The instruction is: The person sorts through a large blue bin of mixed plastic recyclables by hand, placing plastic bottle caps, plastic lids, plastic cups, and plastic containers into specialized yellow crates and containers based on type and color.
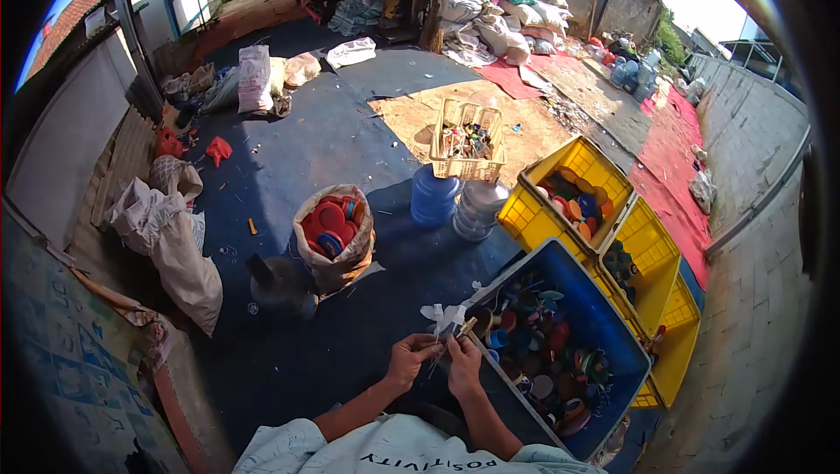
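Near the bottom middle, my left hand and my right hand are close together, fingers pinched. Between them is a crumpled piece of whitish, see-through plastic, its loose end sticking up past the fingertips. A thin tan strip juts out by my right fingers; its kind is too small to make out. Just right of my right hand stands a large blue crate, holding many mixed plastic lids. To the left, a white sack is filled with mostly red lids.
Yellow crates with lids line the right side. A cream basket of small items rests on blue and clear water jugs. A dark bottle lies left; white sacks lean by the wall. Stuffed sacks are piled behind.
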A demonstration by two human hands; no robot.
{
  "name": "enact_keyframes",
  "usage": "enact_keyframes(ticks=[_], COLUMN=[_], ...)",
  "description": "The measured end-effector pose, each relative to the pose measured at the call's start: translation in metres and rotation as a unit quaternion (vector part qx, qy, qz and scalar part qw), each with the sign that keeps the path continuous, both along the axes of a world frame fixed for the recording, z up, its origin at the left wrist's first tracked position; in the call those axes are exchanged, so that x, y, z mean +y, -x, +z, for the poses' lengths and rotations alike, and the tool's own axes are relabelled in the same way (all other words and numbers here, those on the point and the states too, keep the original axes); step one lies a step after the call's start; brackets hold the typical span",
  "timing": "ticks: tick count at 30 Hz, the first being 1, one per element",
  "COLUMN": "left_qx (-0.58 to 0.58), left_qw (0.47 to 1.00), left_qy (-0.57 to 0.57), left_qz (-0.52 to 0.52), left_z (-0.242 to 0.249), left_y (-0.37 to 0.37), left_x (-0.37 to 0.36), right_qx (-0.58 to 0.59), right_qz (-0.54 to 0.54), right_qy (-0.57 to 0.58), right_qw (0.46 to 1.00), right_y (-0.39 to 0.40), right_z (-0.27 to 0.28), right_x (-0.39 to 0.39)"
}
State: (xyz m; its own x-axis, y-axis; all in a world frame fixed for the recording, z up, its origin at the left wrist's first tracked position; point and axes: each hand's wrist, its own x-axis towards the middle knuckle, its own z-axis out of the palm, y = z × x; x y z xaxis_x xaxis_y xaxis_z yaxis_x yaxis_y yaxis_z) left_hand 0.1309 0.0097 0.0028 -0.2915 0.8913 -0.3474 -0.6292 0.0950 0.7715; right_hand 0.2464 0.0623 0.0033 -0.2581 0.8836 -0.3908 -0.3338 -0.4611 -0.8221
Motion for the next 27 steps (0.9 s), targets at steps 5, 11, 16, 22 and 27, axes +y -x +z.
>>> enact_keyframes(ticks=[5,11,16,22,27], left_qx=[-0.003,-0.045,-0.075,-0.054,-0.041], left_qw=[0.995,0.977,0.971,0.973,0.978], left_qy=[0.023,0.077,0.104,0.157,0.161], left_qz=[0.102,0.192,0.202,0.162,0.123], left_z=[-0.004,-0.013,-0.027,-0.044,-0.041], left_y=[0.108,0.167,0.182,0.208,0.238], left_x=[-0.036,-0.038,0.004,0.094,0.212], right_qx=[-0.035,-0.101,-0.107,-0.142,-0.117], right_qz=[0.074,0.145,0.155,0.153,0.121], right_qy=[0.065,-0.019,0.002,-0.022,-0.055], right_qw=[0.994,0.984,0.982,0.978,0.984], right_y=[0.087,0.135,0.162,0.188,0.193], right_z=[0.005,-0.007,-0.021,-0.050,-0.049], right_x=[-0.006,0.022,0.065,0.155,0.262])
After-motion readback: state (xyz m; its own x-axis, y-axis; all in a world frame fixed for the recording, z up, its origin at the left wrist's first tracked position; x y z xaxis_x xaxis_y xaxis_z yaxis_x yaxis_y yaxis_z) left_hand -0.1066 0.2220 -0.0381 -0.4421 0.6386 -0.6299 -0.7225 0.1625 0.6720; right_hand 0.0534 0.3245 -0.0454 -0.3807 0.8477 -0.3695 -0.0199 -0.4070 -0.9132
